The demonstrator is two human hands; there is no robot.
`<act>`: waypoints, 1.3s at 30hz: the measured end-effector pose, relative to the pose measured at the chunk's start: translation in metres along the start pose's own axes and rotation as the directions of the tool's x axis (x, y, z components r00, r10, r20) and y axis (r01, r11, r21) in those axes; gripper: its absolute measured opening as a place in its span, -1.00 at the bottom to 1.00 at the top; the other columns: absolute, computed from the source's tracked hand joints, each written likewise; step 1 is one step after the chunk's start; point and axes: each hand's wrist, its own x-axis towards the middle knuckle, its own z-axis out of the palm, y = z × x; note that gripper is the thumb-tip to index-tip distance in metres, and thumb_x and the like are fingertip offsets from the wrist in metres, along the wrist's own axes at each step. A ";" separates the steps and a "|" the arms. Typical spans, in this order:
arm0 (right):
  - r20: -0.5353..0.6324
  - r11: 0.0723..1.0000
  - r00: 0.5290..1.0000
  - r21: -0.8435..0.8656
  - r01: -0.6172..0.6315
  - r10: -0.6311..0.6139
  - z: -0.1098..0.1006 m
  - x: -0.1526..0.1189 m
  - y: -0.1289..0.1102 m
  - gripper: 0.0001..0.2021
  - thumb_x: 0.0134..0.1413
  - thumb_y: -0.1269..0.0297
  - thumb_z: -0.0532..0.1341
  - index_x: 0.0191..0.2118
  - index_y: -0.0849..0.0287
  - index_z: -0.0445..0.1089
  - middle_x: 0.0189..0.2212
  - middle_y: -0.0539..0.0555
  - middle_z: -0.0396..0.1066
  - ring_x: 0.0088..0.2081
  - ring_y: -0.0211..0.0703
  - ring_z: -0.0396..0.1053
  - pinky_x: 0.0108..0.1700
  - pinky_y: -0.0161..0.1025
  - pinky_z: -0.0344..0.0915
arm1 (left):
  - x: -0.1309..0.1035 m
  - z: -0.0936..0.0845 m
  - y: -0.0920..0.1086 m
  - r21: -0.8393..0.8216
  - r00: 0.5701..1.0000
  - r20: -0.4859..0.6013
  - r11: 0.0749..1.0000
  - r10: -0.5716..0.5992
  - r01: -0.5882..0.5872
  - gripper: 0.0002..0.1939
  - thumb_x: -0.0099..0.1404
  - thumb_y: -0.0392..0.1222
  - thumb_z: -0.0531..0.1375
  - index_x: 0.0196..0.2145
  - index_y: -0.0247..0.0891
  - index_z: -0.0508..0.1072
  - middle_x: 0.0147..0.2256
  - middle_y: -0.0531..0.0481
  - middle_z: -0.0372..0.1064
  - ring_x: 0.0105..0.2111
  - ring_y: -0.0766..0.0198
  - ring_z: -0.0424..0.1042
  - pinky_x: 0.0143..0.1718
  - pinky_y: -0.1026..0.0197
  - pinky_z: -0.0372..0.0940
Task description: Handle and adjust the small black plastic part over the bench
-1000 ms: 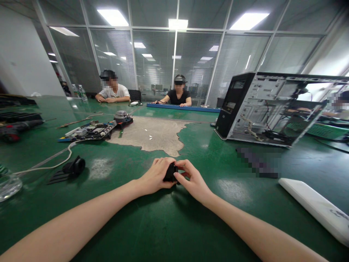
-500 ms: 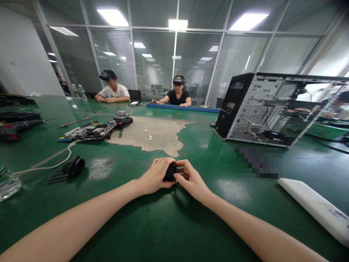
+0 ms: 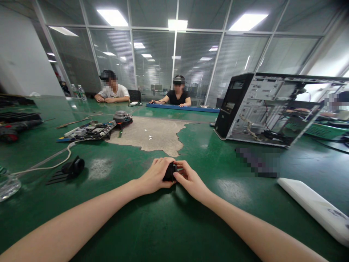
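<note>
A small black part (image 3: 169,172) is held between my two hands, low over the green table (image 3: 152,225). My left hand (image 3: 156,176) wraps round its left side, fingers over the top and thumb below. My right hand (image 3: 189,177) pinches its right side with thumb and fingertips. The part's underside and much of its left side are hidden by my fingers. Beyond my hands lies a bare, light patch (image 3: 163,136) of tabletop with small white scraps on it.
An open computer case (image 3: 237,105) stands at the right, a white bar (image 3: 311,207) nearer. At left are a circuit board (image 3: 89,131), a black fan-like part (image 3: 72,167), a cable and a clear bottle (image 3: 9,187). Two people (image 3: 116,92) (image 3: 178,95) sit across the table.
</note>
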 end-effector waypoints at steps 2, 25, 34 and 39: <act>-0.022 0.999 0.999 -0.005 0.036 -0.036 -0.001 -0.001 0.001 -0.78 -0.02 0.37 0.13 -0.18 0.12 0.20 -0.24 0.03 0.29 -0.25 -0.24 0.33 -0.27 -0.26 0.33 | 0.000 -0.001 0.001 -0.002 1.000 0.001 1.000 0.001 -0.001 -0.43 0.06 -0.19 0.19 -0.01 -0.18 0.03 -0.09 -0.07 0.22 -0.11 0.09 0.23 -0.08 0.05 0.05; -0.122 0.992 0.986 0.064 -0.105 0.113 -0.011 0.005 0.007 -0.72 -0.11 0.26 0.22 -0.22 0.17 0.22 -0.32 0.01 0.32 -0.36 -0.25 0.36 -0.26 -0.23 0.30 | 0.000 -0.001 0.000 0.017 1.000 0.015 1.000 -0.005 0.005 -0.42 0.06 -0.18 0.21 -0.01 -0.20 0.02 -0.10 -0.09 0.20 -0.12 0.10 0.21 -0.07 0.05 0.04; 0.081 0.988 0.991 0.103 -0.118 0.110 -0.014 0.020 0.015 -0.73 -0.18 0.24 0.28 -0.29 0.24 0.37 -0.34 0.09 0.45 -0.29 -0.14 0.41 -0.16 -0.15 0.30 | -0.003 -0.002 0.002 0.027 0.999 0.012 0.999 0.046 -0.046 -0.43 0.11 -0.17 0.20 -0.01 -0.22 -0.01 -0.07 -0.12 0.17 -0.09 0.08 0.18 -0.07 0.04 0.05; 0.002 0.998 1.000 0.060 -0.030 0.030 -0.006 0.007 0.013 -0.76 -0.11 0.27 0.24 -0.24 0.17 0.34 -0.29 0.06 0.44 -0.22 -0.12 0.40 -0.12 -0.15 0.31 | -0.004 0.000 0.000 0.025 0.999 -0.004 0.998 0.051 -0.051 -0.42 0.11 -0.18 0.20 0.01 -0.21 -0.01 -0.05 -0.13 0.16 -0.07 0.07 0.17 -0.06 0.03 0.03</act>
